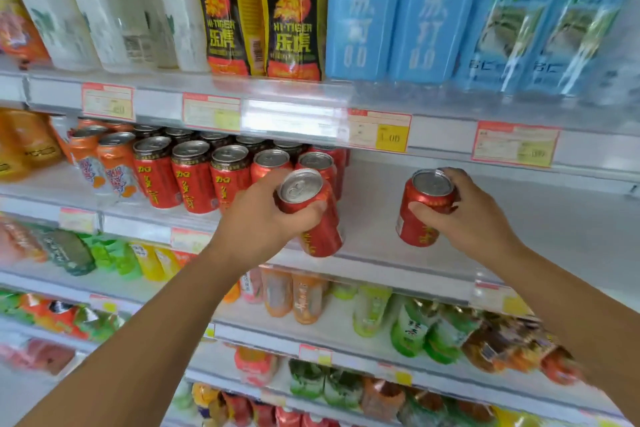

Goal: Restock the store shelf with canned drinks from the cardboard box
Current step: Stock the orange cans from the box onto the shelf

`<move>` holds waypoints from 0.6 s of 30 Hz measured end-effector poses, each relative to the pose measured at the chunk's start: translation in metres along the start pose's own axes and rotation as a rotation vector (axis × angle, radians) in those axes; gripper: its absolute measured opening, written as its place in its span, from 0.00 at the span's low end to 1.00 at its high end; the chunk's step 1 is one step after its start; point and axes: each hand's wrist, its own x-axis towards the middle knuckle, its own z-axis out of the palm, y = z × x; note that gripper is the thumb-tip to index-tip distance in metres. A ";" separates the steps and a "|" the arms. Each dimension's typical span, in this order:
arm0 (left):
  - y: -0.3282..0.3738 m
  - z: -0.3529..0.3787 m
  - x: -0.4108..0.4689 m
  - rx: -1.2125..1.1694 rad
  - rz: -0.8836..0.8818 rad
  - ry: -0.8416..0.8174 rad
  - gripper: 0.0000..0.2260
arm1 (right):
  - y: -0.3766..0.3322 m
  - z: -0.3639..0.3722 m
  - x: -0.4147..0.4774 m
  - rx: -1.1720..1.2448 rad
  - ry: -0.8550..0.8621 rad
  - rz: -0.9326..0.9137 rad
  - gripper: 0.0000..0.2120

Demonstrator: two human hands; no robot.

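Two red cans in play, one per hand! The left hand wraps around a tilted can just right of the stocked red cans, at the front of the shelf. The right hand clasps a second can farther right of that block; I can't tell if it's touching down. Full cans should feel heavy, rigid and slick, so grip around the middle. Above the block, black-and-yellow bottles read "HI-TIGER". Price tags are too blurred. No cardboard box in sight.
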 end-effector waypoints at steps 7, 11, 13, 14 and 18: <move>0.028 0.039 0.015 0.025 -0.016 0.035 0.13 | 0.033 -0.018 0.015 0.113 -0.045 0.028 0.26; 0.041 0.066 0.030 0.074 -0.010 0.015 0.19 | 0.043 -0.022 0.015 0.225 -0.177 0.041 0.29; 0.046 0.081 0.037 0.131 -0.009 -0.014 0.25 | 0.050 -0.022 0.015 0.264 -0.225 0.062 0.34; 0.047 0.088 0.040 0.170 -0.010 -0.029 0.27 | 0.054 -0.022 0.015 0.271 -0.227 0.071 0.36; 0.048 0.103 0.053 0.212 -0.047 -0.089 0.29 | 0.060 -0.021 0.013 0.263 -0.199 0.068 0.38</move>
